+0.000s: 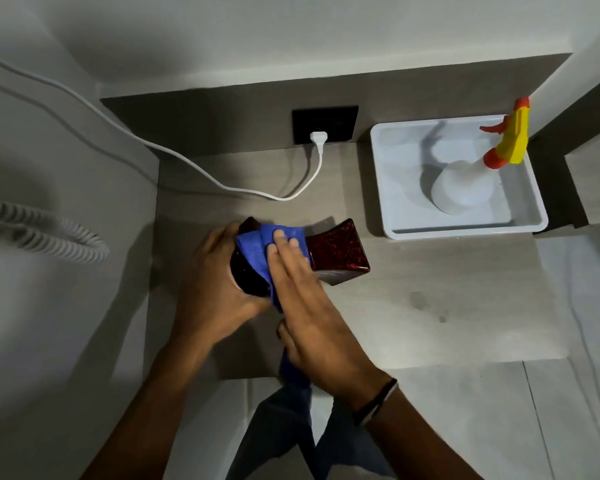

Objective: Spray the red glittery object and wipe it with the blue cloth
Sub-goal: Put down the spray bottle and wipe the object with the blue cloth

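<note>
A dark red glittery vase-like object (336,249) lies on its side on the grey counter (430,299), its square flared end pointing right. My left hand (208,292) grips its dark left end. A blue cloth (257,251) is draped over the object's middle, and my right hand (302,299) presses flat on the cloth with the fingers stretched out. A tail of the cloth hangs below my right palm. The spray bottle (464,188), white with a yellow and orange trigger head, stands in a white tray at the back right.
The white tray (464,228) sits against the back wall. A white cable (222,183) runs from a plug in the black wall socket (324,124) across the counter's back. A coiled cord (49,237) hangs at the left. The counter's front edge is just below my wrists.
</note>
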The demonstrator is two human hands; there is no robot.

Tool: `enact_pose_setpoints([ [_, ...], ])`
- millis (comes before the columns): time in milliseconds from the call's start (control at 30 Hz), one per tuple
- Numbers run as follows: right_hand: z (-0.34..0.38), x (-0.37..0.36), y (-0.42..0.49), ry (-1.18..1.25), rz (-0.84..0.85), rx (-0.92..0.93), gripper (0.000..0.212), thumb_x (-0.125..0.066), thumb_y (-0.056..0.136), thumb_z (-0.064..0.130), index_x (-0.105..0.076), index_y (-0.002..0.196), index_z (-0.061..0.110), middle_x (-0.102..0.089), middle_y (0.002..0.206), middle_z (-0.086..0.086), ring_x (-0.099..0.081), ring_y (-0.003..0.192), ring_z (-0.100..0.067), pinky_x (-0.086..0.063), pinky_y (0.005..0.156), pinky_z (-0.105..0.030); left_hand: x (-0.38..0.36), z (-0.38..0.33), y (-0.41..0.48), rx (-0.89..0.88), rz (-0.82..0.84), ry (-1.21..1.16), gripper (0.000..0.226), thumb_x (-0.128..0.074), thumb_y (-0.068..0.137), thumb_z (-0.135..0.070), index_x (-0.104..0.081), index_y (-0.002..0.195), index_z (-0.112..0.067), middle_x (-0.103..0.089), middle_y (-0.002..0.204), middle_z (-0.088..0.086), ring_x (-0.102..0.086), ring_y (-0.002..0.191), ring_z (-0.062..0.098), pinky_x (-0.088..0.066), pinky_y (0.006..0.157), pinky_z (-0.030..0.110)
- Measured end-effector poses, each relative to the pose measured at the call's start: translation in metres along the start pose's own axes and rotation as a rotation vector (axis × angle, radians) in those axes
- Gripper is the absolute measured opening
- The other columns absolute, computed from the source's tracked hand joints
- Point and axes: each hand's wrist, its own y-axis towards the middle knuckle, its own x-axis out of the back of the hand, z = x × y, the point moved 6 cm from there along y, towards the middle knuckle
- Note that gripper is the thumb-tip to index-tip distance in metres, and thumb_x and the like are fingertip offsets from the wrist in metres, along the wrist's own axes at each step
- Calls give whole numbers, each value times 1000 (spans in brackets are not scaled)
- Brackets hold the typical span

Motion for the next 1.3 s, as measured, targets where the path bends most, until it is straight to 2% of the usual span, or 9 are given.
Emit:
enact_pose_setpoints([
  [167, -67, 26, -11, -43, 127, -339, 99, -55, 93, -13, 4, 169, 11, 17, 178, -6, 15, 167, -29, -10, 137, -51, 2, -7, -3, 43, -12, 20, 91, -75, 45, -51, -53, 129, -23, -54, 123, -8, -63, 108, 24, -59, 85, 42],
  [367, -3, 3, 6, 36, 10, 6, 115, -54, 78, -22, 5, 171, 11, 8, 182, -8, 5, 169, -25, -17, 137, -51, 2, -3, -2, 13, -1, 70, 94, -83, 50, -46, -60, 136, -16, -67, 131, 10, -68, 117, 34, -56, 97, 44],
  [500, -85, 30, -4, -57, 90, -262, 99, -54, 86, -24, -11, 170, 6, -2, 181, -12, -2, 169, -33, -16, 137, -49, 2, 9, -13, 52, 14, 92, 99, -81, 48, -52, -53, 139, -22, -56, 130, -6, -62, 116, 23, -55, 86, 38],
  [700, -134, 43, -24, 773, -158, -744, 75, -50, 98, -17, -39, 164, 17, -55, 160, -5, -58, 144, -24, -52, 119, -41, 0, 26, -18, 282, -80, -261, 83, -90, 57, -67, -62, 133, -49, -73, 118, -18, -68, 109, -1, -61, 90, 39],
  [833, -136, 30, -33, 1020, -215, -892, 65, -42, 99, -19, -58, 150, 19, -79, 126, 0, -78, 110, -18, -66, 87, -25, 0, 29, -14, 354, 18, -264, 107, -61, 66, -100, -22, 159, -65, -62, 151, -8, -61, 136, 17, -53, 109, 50],
  [933, -134, 31, -29, 1054, -283, -927, 64, -43, 99, -19, -62, 146, 20, -81, 122, 0, -78, 110, -20, -67, 90, -32, -3, 22, -9, 241, 190, -214, 108, -58, 69, -101, -8, 159, -70, -50, 163, -6, -55, 143, 18, -50, 111, 45],
  [1033, -136, 37, -22, 971, -343, -901, 66, -46, 98, -18, -53, 155, 16, -71, 141, -8, -70, 128, -28, -59, 111, -50, -6, 22, -7, 146, 331, -208, 138, -91, 52, -83, -11, 162, -63, -46, 162, -10, -53, 144, 15, -52, 112, 50],
  [1167, -96, 46, -13, 471, -341, -656, 82, -52, 95, -19, -25, 168, 6, -35, 172, -11, -38, 159, -24, -31, 134, -35, -4, 17, -1, -21, 140, -87, 101, -91, 51, -60, -43, 139, -52, -49, 129, -36, -53, 122, -10, -47, 99, 13],
  [1300, -7, 8, -2, 234, -103, -203, 92, -48, 87, -7, -12, 170, 5, -10, 181, -11, -7, 169, -24, -16, 138, -40, -11, 10, 1, -16, 54, -122, 96, -86, 49, -46, -55, 139, -32, -58, 129, -17, -62, 118, 9, -51, 96, 25],
])
